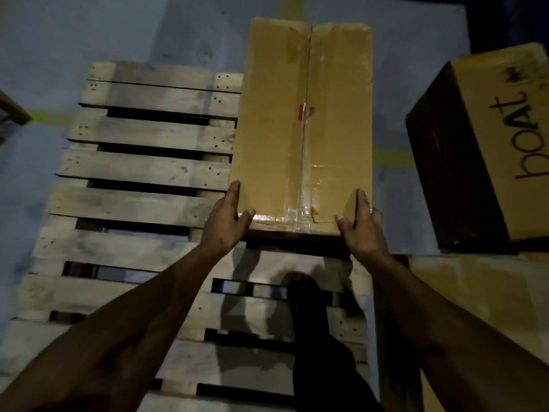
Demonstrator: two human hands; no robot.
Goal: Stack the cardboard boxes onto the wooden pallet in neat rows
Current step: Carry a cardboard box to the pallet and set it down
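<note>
- A dark-trousered leg (309, 322) is seen planted on the wooden pallet (142, 203).
- The taped cardboard box (303, 123) is gripped at its near corners: left hand (225, 218) and right hand (361, 224), thumbs on top (fingers down the sides).
- The box rests along the pallet's right edge.
- A "boat" box (490, 150) stands off to the right.

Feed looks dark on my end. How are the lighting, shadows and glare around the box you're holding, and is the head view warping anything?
Head view: dim overall, light falling mostly on the taped box; glare streaks on its tape near the left hand and right hand; arm shadows cross the pallet; corners murky; wide-angle bend tilts the boat box; forearms slightly blurred.
</note>
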